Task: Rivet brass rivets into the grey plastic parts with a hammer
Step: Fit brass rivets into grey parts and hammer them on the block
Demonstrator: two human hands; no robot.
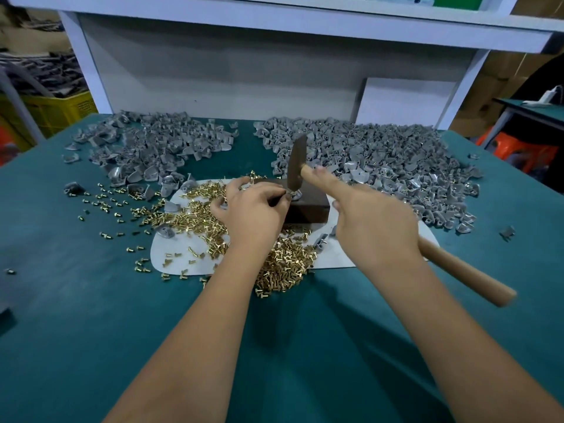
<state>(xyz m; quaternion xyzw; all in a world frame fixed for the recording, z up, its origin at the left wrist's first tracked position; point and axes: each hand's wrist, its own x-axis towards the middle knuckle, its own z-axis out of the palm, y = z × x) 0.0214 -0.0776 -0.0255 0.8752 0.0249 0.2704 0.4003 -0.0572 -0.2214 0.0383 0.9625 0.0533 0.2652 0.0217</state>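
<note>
My right hand [369, 221] grips the wooden handle of a hammer [296, 161], with the index finger stretched along it. The dark hammer head stands upright, its lower end touching a grey plastic part [295, 195] that lies on a dark metal block [308, 206]. My left hand [253, 209] pinches that part at the block's near left edge. Loose brass rivets [195, 218] lie heaped on a white mat [335, 254] around the block and under my left wrist.
Two big heaps of grey plastic parts lie on the green table, one at the back left [152, 148] and one at the back right [396, 166]. Stray rivets [103, 203] spread left of the mat. A white shelf frame [244, 71] rises behind.
</note>
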